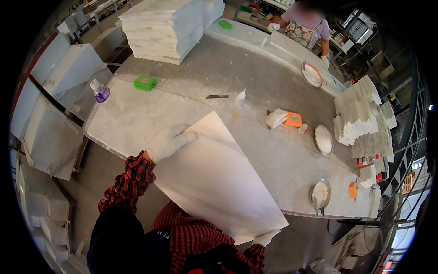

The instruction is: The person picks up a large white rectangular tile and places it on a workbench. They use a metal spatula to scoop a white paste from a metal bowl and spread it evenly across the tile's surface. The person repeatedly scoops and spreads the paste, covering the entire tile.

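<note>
A white rectangular marble slab (223, 176) with faint grey veins is held tilted between both my hands, partly over the worktable (123, 107) and partly over its near edge. My left hand (171, 142), in a white glove, grips the slab's left edge with the thumb on its face. At the near right corner my right hand (266, 238), also gloved, is closed on the slab's edge. The fingers beneath the slab are hidden. Beyond the slab's far corner lie a dark flat strip (217, 96) and a small white bottle (240, 96).
Stacked slabs (159, 29) stand at the far left, more slabs (358, 118) at the right. A green block (145, 82), purple bottle (101, 91), orange block (293, 119) and bowls of white material (321, 194) sit on the table. A person (305, 27) in an apron stands across it.
</note>
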Demonstrator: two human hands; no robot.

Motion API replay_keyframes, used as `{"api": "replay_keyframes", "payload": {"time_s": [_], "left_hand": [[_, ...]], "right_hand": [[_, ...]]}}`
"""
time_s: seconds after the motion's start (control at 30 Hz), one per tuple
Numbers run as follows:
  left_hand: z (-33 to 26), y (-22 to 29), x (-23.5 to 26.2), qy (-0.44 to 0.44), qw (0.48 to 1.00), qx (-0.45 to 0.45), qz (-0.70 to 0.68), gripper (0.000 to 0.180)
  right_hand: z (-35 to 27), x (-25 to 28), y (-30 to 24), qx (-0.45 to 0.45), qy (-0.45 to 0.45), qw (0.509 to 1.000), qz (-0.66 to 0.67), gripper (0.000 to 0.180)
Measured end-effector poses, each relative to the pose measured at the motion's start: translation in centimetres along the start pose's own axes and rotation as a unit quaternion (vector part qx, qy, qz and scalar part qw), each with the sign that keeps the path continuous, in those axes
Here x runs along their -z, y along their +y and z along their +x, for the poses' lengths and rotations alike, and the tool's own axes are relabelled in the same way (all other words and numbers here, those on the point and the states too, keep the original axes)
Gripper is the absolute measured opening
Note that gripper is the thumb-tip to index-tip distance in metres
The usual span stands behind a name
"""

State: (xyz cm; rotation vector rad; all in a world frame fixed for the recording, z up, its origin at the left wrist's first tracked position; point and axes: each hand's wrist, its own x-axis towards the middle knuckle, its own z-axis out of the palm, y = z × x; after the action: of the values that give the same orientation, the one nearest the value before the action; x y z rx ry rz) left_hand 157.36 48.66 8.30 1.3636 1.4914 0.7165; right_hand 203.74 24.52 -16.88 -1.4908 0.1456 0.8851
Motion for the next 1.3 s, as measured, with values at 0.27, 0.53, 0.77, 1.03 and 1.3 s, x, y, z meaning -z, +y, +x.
{"api": "replay_keyframes", "payload": {"time_s": [0.27, 0.53, 0.77, 1.03, 1.3], "left_hand": [[2.2, -0.2, 0.2, -0.009, 1.000, -0.009, -0.003, 0.049], [3.5, -1.1, 0.1, -0.028, 1.000, -0.006, -0.011, 0.051], [6.5, 1.5, -2.1, 0.086, 0.976, -0.199, 0.020, 0.064], [7.9, 0.6, -3.2, 0.074, 0.970, -0.216, -0.086, 0.061], [9.3, -0.9, -3.3, 0.077, 0.971, -0.214, -0.076, 0.061]], "right_hand": [[1.3, 0.6, 0.2, 0.010, 0.004, 1.000, -0.015, 0.092], [1.2, 1.0, -0.2, 0.006, 0.009, 0.998, -0.064, 0.100], [1.3, 1.5, -0.4, -0.016, 0.033, 0.996, -0.084, 0.106], [1.2, 1.2, -1.4, -0.054, 0.058, 0.990, -0.119, 0.100], [2.2, 3.4, -1.8, -0.008, 0.030, 0.995, -0.094, 0.094]]}}
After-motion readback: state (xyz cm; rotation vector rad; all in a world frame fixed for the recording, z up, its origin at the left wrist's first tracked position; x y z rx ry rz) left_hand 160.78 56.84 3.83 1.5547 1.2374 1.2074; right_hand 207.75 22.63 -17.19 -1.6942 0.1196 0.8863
